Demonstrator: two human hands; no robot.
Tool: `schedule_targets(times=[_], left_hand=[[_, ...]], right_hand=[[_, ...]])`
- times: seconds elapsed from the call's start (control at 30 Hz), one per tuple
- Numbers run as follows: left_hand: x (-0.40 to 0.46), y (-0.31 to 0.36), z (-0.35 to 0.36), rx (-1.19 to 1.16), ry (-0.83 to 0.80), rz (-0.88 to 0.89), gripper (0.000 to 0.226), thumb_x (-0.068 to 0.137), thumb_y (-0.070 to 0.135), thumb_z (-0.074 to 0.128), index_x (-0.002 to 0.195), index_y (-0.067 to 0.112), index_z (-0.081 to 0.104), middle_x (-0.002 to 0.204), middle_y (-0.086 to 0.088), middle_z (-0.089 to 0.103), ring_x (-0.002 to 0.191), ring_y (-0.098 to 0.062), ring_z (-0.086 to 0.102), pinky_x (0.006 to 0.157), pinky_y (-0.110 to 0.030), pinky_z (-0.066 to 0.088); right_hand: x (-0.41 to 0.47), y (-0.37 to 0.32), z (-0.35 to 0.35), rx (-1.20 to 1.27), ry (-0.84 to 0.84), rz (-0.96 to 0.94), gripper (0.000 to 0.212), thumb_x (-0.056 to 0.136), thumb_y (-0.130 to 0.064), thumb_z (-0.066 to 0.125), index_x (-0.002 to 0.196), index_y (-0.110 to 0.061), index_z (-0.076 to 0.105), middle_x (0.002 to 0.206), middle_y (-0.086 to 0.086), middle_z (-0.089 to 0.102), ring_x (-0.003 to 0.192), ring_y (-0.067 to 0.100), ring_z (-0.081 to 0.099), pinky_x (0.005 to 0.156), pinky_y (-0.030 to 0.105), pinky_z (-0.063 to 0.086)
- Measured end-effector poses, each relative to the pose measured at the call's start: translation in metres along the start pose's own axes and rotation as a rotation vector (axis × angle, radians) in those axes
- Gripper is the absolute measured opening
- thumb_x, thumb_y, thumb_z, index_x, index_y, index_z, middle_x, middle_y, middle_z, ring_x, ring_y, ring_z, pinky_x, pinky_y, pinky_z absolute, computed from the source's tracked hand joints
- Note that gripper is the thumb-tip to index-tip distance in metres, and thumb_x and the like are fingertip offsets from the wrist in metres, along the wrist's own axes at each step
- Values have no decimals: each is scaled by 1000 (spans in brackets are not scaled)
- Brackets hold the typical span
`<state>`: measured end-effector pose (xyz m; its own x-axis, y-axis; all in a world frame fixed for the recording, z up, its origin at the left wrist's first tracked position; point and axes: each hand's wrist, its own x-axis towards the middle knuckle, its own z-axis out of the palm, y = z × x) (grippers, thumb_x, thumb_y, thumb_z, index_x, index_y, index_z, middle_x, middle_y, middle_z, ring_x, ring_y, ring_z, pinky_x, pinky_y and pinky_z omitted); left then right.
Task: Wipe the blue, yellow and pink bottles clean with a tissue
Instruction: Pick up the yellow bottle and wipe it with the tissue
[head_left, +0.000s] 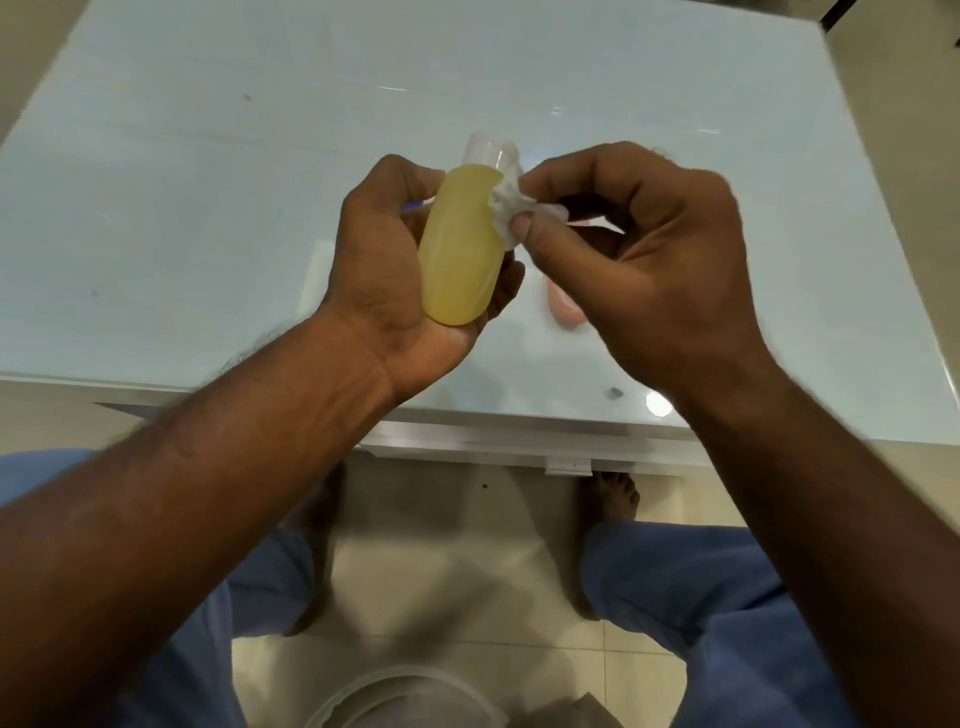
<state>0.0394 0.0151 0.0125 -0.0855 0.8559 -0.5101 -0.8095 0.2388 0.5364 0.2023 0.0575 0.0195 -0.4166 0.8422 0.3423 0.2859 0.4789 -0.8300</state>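
Mid-wipe on yellow bottle (460, 249): left hand (395, 280) grips it above the worktop (208, 156), right hand (639, 260) pinches tissue (506, 208) against its shoulder; next, probably rotate and wipe the rest.

- Likely a home: glossy pale glass-topped table (208, 156) on cream floor tiles (441, 571).
- A person sits barefoot, foot (610, 499) showing under the table edge, in loose blue trousers (701, 597).

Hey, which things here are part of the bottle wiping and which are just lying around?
Part of the job:
yellow bottle, held in the left hand
tissue, pinched by the right hand
pink bottle on the table

Lying about:
clear tub on the floor
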Motion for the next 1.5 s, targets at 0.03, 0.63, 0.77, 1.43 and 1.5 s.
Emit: schedule_targets(times=[0.03, 0.63, 0.77, 1.43, 1.5], left_hand=[[0, 0, -1, -14, 4, 3, 57, 99, 29, 44, 146, 0, 54, 127, -19, 67, 112, -32, 61, 114, -44, 43], [-1, 4, 2, 8, -85, -3, 51, 99, 32, 42, 130, -2, 64, 110, -18, 70, 99, -30, 64, 99, -40, 50], [-2, -1, 2, 103, -39, 7, 53, 96, 31, 51, 135, -2, 62, 106, -16, 64, 86, -23, 63, 86, -37, 54], [2, 0, 1, 41, -54, 17, 25, 99, 23, 51, 115, 5, 52, 99, -15, 48, 93, -28, 56, 84, -40, 62], [2, 2, 0, 39, -33, 3, 24, 98, 27, 53, 112, 7, 51, 93, -14, 47, 80, -26, 56, 73, -37, 61]], right_hand=[[-2, -1, 2, 6, -23, -6, 12, 97, -10, 80, 109, -14, 79, 103, 1, 80, 98, 15, 80, 85, 28, 68], [0, -6, -1, 201, -75, 44, 10, 96, 0, 77, 105, -5, 78, 96, 13, 80, 86, 27, 78, 78, 36, 66], [5, 0, -1, 40, 103, 40, 10, 101, -11, 75, 111, -10, 76, 102, -1, 79, 95, 12, 78, 87, 27, 66], [-8, -7, 12, -34, -210, -215, 15, 88, 0, 82, 101, -7, 85, 100, 5, 79, 92, 17, 76, 82, 32, 66], [-10, -6, 14, -80, -274, -210, 15, 87, -6, 83, 100, -12, 86, 99, -1, 79, 91, 13, 76, 85, 43, 65]])
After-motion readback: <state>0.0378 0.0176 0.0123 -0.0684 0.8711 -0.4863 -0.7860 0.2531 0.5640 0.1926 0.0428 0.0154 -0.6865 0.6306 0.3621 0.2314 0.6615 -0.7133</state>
